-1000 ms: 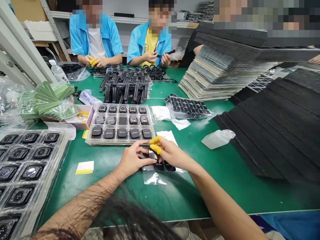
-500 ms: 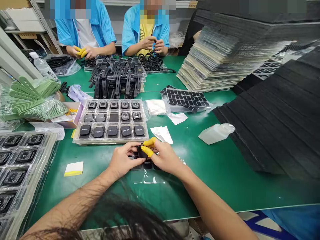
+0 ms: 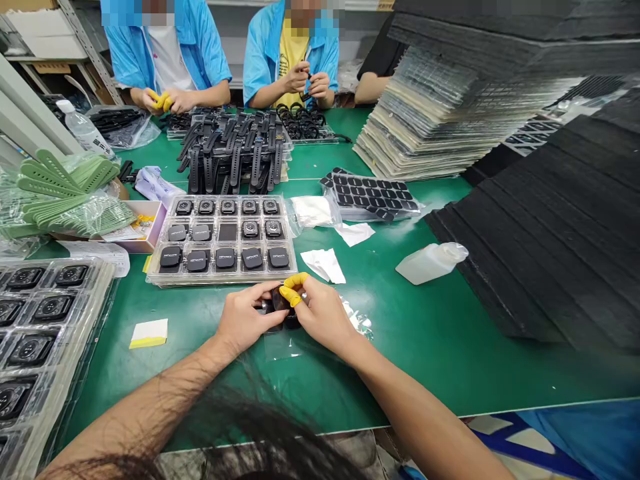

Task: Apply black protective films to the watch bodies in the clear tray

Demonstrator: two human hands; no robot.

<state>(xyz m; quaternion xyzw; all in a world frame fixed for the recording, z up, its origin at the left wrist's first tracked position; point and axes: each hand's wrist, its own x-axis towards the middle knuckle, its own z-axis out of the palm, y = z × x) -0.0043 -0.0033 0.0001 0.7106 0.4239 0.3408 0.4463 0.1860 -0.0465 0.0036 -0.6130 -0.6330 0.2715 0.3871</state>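
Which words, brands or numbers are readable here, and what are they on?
Black covers in the tray: possibly "HiFuture", too blurred to be sure.
Bottle at the left: dark characters, unreadable.
Yellow shirt: small print, unreadable.
Paper by the box: print too small.

**Left hand [image 3: 245, 319] and right hand [image 3: 323, 317] on a dark piece [image 3: 278, 298]**

Yellow covers [image 3: 290, 295] sheathe the right thumb and forefinger. Below, a clear sheet [image 3: 280, 348] lies on the surface [image 3: 425, 360]. Beyond is a tray [image 3: 215, 279] of watches [image 3: 228, 207] and black squares [image 3: 225, 257], with white paper [image 3: 324, 265] to its right, straps [image 3: 235, 161] heaped behind. A bottle [image 3: 431, 263] lies farther right. Opposite are two people [image 3: 205, 57] in blue.
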